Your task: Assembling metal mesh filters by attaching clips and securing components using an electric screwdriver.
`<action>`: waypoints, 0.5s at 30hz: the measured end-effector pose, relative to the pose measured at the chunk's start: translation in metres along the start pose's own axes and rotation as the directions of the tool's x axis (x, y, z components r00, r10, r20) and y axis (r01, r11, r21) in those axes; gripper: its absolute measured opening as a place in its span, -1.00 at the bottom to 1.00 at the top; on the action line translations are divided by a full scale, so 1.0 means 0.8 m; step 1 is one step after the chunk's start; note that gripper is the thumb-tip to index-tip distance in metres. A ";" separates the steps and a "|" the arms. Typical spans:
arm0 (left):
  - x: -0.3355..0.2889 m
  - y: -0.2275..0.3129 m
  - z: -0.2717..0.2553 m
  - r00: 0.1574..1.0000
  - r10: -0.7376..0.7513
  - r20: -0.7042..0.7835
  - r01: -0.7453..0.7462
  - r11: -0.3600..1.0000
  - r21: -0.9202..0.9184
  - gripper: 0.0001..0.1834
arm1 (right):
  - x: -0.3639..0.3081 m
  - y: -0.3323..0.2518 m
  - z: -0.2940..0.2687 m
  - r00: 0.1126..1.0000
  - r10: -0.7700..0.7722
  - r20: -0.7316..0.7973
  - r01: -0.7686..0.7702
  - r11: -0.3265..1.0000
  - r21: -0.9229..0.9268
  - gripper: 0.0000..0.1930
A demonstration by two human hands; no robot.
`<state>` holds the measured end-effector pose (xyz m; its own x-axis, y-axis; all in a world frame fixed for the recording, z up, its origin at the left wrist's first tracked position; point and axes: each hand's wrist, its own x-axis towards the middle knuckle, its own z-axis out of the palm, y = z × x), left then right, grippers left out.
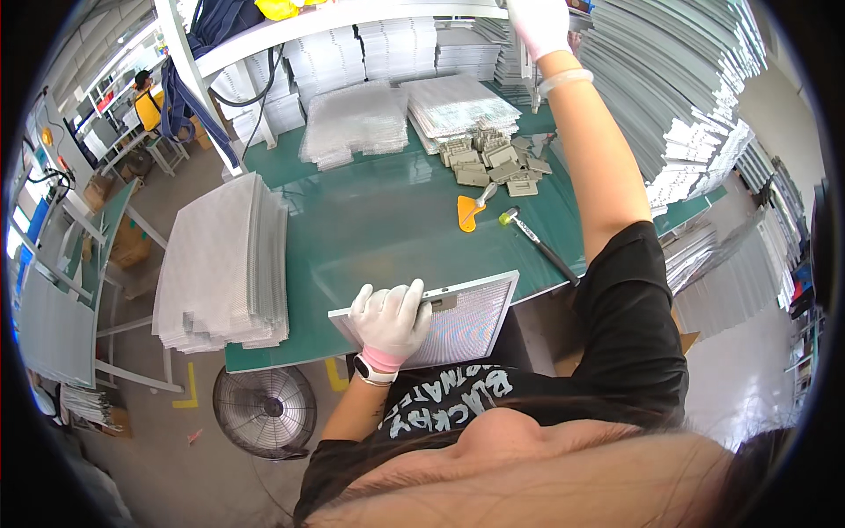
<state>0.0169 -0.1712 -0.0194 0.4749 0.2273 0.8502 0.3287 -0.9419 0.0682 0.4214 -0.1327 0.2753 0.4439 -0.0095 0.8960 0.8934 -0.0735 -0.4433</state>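
My left hand [390,319], in a white glove, grips the top edge of a metal-framed mesh filter panel [480,315]. The panel is tilted between my body and the near edge of the green table [352,229]. A small dark latch piece [444,304] sits at its frame. My right hand [540,26], also gloved, is raised high at the far right beside the white shelf frame [352,25]. The picture's top edge cuts off its fingers, so what they do is hidden. Below that arm lie a hammer [541,246] and an orange scraper-like tool [469,214].
Several grey-beige latch plates [497,158] are heaped near mesh stacks [356,123]. Another tall mesh stack [220,264] stands at the table's left edge. Piled metal frames [669,79] rise at the right. A floor fan [264,412] stands below left. Another person [148,104] sits far left.
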 end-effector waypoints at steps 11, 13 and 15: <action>0.005 0.000 -0.004 1.000 -0.024 0.014 0.023 0.999 0.027 -0.66 | -0.076 -0.095 -0.107 0.730 0.021 0.683 -0.680 0.121 0.723 -0.85; 0.008 0.004 -0.008 0.999 -0.024 0.043 0.023 0.999 0.032 -0.62 | -0.104 -0.092 -0.120 0.709 0.010 0.705 -0.706 0.002 0.709 -0.72; 0.013 0.002 -0.011 0.997 -0.032 0.065 0.032 0.999 -0.002 -0.61 | -0.144 -0.094 -0.137 0.697 0.119 0.707 -0.710 -0.026 0.704 -0.51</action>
<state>0.0154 -0.1726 -0.0055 0.5160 0.2728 0.8120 0.3424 -0.9346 0.0963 0.2951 -0.2352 0.2082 0.4650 0.6899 0.5548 -0.2889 0.7106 -0.6416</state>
